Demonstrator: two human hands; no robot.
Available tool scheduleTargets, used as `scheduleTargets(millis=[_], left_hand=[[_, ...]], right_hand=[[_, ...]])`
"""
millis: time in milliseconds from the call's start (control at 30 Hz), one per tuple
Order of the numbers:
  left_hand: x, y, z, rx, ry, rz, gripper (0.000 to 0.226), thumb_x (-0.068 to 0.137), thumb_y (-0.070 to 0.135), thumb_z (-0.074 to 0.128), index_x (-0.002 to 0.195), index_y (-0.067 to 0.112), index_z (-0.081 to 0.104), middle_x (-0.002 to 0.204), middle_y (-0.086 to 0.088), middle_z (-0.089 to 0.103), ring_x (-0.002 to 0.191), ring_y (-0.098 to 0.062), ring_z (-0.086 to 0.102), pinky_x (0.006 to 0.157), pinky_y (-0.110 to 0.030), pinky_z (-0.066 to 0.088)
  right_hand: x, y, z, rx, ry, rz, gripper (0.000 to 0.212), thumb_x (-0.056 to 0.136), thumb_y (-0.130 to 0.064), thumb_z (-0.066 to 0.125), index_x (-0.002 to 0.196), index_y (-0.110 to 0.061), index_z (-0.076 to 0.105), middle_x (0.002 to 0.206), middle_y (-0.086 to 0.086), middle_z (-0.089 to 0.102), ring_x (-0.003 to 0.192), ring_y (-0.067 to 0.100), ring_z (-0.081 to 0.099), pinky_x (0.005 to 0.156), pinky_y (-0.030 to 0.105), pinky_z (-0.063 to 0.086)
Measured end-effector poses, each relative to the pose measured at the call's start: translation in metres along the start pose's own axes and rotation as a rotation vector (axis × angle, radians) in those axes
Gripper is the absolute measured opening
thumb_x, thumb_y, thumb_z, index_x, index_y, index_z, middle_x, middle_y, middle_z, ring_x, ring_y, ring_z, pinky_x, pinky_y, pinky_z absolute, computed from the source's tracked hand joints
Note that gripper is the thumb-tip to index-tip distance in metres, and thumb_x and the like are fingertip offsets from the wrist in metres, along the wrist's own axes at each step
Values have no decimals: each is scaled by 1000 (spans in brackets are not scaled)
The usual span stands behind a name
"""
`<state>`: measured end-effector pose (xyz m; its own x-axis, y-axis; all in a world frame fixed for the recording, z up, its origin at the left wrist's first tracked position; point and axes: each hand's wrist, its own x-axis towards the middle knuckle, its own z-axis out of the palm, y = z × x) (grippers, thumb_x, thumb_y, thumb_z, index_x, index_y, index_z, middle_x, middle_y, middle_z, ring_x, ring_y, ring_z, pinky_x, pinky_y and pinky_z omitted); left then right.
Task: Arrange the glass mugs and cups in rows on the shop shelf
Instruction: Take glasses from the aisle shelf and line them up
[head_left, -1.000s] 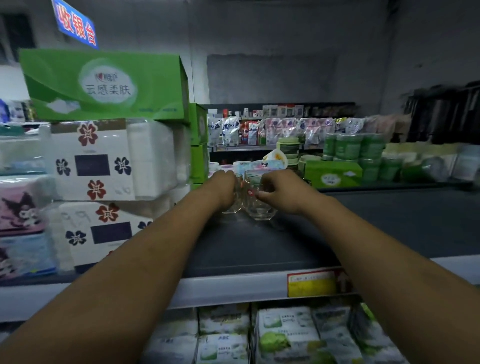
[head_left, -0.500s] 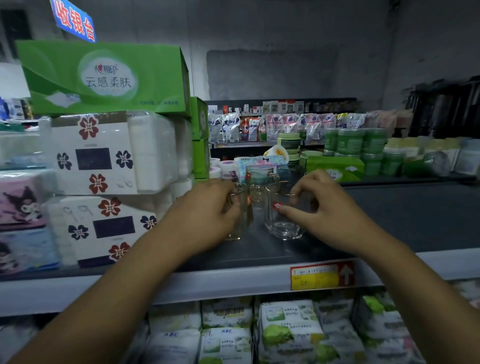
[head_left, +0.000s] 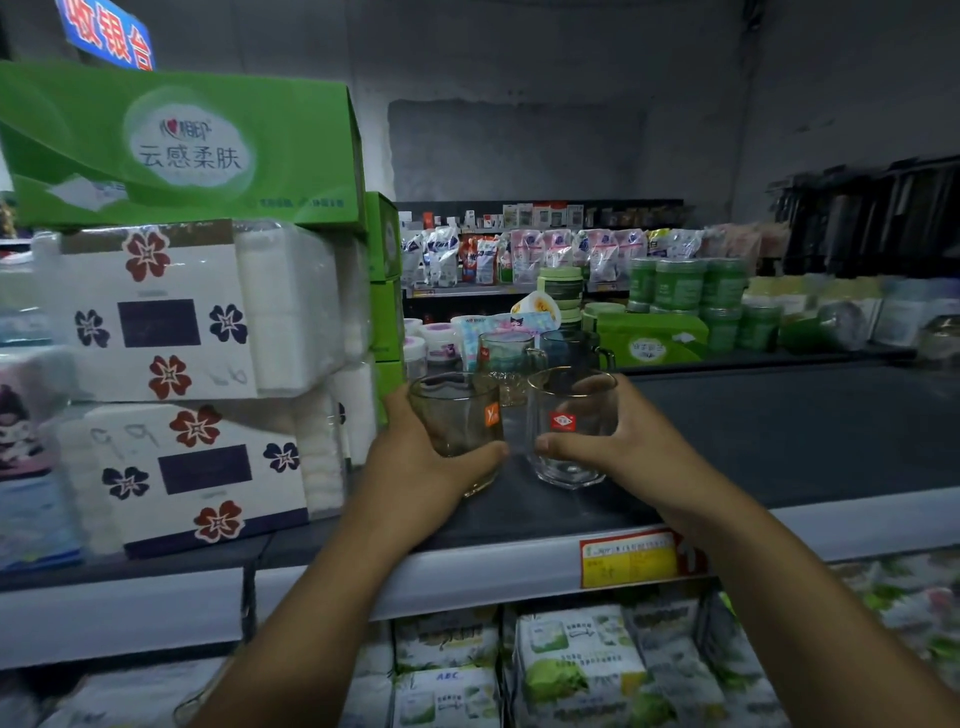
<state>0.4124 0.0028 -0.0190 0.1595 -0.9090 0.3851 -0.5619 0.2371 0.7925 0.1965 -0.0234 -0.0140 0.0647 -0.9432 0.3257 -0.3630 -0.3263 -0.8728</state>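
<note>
Two clear glass cups stand side by side near the front of the dark shelf (head_left: 779, 441). My left hand (head_left: 415, 478) wraps the left cup (head_left: 457, 421), which bears an orange sticker. My right hand (head_left: 639, 447) grips the right cup (head_left: 571, 421), which has a red sticker. Both cups look to be resting on or just above the shelf top. Behind them stand two glass mugs with handles: one on the left (head_left: 506, 358) and one on the right (head_left: 571, 351).
Stacked tissue packs (head_left: 171, 322) and a green tissue box (head_left: 182, 150) fill the shelf's left side. Small jars (head_left: 439, 343) and green boxes (head_left: 649, 343) sit behind the mugs. A yellow price tag (head_left: 628, 558) marks the shelf edge; packaged goods lie on the shelf below.
Both hands have drawn the two cups from the back of the shelf toward its front edge, leaving the two handled mugs visible behind.
</note>
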Motion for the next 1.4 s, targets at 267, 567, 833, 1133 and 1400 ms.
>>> scheduleTargets(millis=[267, 567, 833, 1133, 1400], left_hand=[[-1, -13, -5, -255, -37, 21, 70, 50, 54, 93, 108, 35, 60, 99, 15, 75, 91, -5, 72, 87, -40, 59], [-25, 45, -3, -539, -107, 230, 59, 59, 42, 82, 114, 27, 64, 96, 18, 75, 81, 0, 72, 62, -12, 54], [-88, 128, 101, -723, -327, 279, 54, 59, 50, 83, 106, 29, 67, 95, 3, 77, 83, -13, 75, 64, -20, 56], [-165, 259, 279, -807, -437, 240, 61, 60, 53, 83, 114, 29, 66, 98, 2, 76, 86, -14, 75, 65, -25, 56], [-165, 342, 400, -746, -376, 196, 64, 55, 58, 88, 108, 29, 67, 97, 5, 76, 86, -13, 75, 74, -34, 58]], right_hand=[[-7, -9, -8, 158, -7, 17, 69, 58, -27, 98, 116, -23, 62, 113, 0, 74, 106, 18, 71, 91, 41, 59], [-63, -41, -60, 526, 185, -36, 67, 68, -20, 86, 129, -14, 59, 117, 10, 74, 105, 28, 73, 90, 43, 58], [-163, -20, -172, 743, 395, 153, 25, 68, -27, 82, 90, -17, 81, 99, 10, 73, 88, 29, 72, 76, 47, 61], [-246, 28, -368, 492, 419, 192, 59, 73, -24, 84, 126, -10, 63, 102, 6, 78, 91, 22, 76, 81, 46, 63], [-226, 85, -516, 390, 396, 186, 57, 73, -22, 89, 121, -15, 58, 110, 9, 72, 91, 25, 74, 86, 55, 60]])
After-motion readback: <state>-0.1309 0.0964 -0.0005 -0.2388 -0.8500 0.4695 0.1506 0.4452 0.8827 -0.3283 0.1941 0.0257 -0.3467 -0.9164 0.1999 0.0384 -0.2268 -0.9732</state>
